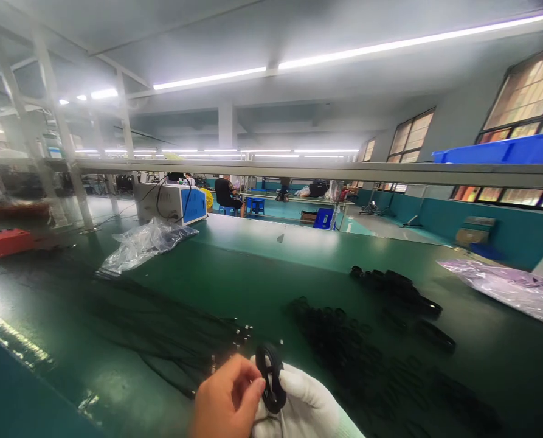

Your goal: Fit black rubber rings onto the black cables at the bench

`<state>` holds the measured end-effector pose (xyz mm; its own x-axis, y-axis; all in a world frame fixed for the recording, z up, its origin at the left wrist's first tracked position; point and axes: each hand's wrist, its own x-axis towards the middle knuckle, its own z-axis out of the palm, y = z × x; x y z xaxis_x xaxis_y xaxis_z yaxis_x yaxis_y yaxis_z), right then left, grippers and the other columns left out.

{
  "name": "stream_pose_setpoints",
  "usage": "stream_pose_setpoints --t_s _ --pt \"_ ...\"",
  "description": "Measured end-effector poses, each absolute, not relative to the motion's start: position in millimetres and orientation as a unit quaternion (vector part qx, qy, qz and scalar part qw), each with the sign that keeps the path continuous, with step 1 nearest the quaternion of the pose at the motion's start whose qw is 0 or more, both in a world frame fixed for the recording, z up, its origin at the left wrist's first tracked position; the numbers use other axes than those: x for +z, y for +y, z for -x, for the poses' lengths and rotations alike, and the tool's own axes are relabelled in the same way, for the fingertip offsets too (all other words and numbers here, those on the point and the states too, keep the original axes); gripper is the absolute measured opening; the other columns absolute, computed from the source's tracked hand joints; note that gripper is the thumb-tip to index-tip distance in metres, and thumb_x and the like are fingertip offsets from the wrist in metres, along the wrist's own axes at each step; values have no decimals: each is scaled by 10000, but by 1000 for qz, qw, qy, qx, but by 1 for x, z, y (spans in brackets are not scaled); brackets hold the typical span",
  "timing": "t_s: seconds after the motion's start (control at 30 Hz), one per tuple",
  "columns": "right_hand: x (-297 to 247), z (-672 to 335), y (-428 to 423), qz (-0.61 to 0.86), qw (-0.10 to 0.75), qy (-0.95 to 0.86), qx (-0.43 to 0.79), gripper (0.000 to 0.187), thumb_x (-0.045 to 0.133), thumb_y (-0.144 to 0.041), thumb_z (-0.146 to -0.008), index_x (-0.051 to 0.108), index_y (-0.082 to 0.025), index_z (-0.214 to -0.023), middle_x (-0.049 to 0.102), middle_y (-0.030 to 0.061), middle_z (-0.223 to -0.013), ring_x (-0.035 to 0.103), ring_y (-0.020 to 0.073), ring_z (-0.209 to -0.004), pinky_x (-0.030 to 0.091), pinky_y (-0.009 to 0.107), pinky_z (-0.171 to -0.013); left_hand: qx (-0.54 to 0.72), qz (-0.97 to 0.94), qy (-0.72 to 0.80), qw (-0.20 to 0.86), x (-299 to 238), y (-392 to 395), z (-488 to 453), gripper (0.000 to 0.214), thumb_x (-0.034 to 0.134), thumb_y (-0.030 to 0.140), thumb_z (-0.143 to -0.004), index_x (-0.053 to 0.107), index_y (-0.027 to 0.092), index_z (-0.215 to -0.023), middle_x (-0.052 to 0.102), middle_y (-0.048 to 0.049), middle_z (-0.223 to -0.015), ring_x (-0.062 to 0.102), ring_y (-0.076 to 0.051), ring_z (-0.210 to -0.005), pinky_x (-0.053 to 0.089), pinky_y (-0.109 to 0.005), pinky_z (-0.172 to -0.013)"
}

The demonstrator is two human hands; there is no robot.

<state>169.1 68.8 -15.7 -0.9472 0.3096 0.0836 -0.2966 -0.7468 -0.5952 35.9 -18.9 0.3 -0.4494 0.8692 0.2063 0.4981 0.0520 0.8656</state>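
Note:
A black cable wound into a small oval coil (pixel 270 378) is held upright between my two hands near the bottom middle of the head view. My left hand (pixel 229 398) is bare, and its thumb and fingertips pinch the coil's left side. In a white glove, my right hand (pixel 308 403) grips the same coil from the right and below, thumb against its edge. Left of my hands, long black cables (pixel 162 334) with shiny metal plugs at their ends lie stretched along the green table. To the right sits a dark pile of coiled cables (pixel 339 340).
Further coils (pixel 399 286) lie back right beside a clear plastic sheet (pixel 508 289). A crumpled plastic bag (pixel 146 243) and a blue-and-grey machine (pixel 173 204) occupy the table's back left. A red box (pixel 6 242) stands far left. Overhead, a shelf beam (pixel 298 170) carries a blue bin (pixel 503 151).

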Motion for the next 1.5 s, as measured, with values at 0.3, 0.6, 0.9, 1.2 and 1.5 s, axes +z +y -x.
stream_pose_setpoints --t_s 0.3,0.6,0.9,1.2,1.5 --pt "-4 -168 63 -3 159 -364 918 259 571 -227 -868 583 -101 -1093 609 113 -1000 598 168 -876 453 338 -815 439 -476 729 222 -9 -15 -43 63 537 257 -709 490 231 -677 471 56 -549 479 -149 -542 317 -239 -543" --pt "-13 -167 65 32 130 -342 930 361 596 -259 -836 543 -77 -1143 593 121 -976 609 202 -889 447 340 -795 492 -506 684 183 10 -12 -23 154 503 175 -766 590 219 -886 615 -4 -831 567 -171 -725 425 -265 -673" --pt "-15 -166 61 82 155 -407 896 392 722 -245 -745 558 -133 -1084 532 59 -937 585 149 -796 442 258 -656 453 -570 679 93 -8 -6 -25 312 437 51 -748 668 223 -868 649 -28 -855 618 -191 -800 452 -270 -711" --pt "-13 -163 65 65 160 -405 898 412 686 -300 -801 542 -131 -1148 529 66 -945 557 127 -787 442 242 -678 494 -532 680 107 -9 4 -28 278 458 76 -750 674 210 -863 659 -26 -846 631 -192 -788 480 -289 -714" --pt "-27 -164 70 160 194 -392 885 446 489 -489 -895 527 -141 -1173 613 77 -865 618 141 -633 480 254 -570 468 -518 702 141 3 5 -16 158 500 163 -768 632 202 -846 627 -25 -832 590 -203 -770 436 -311 -712"
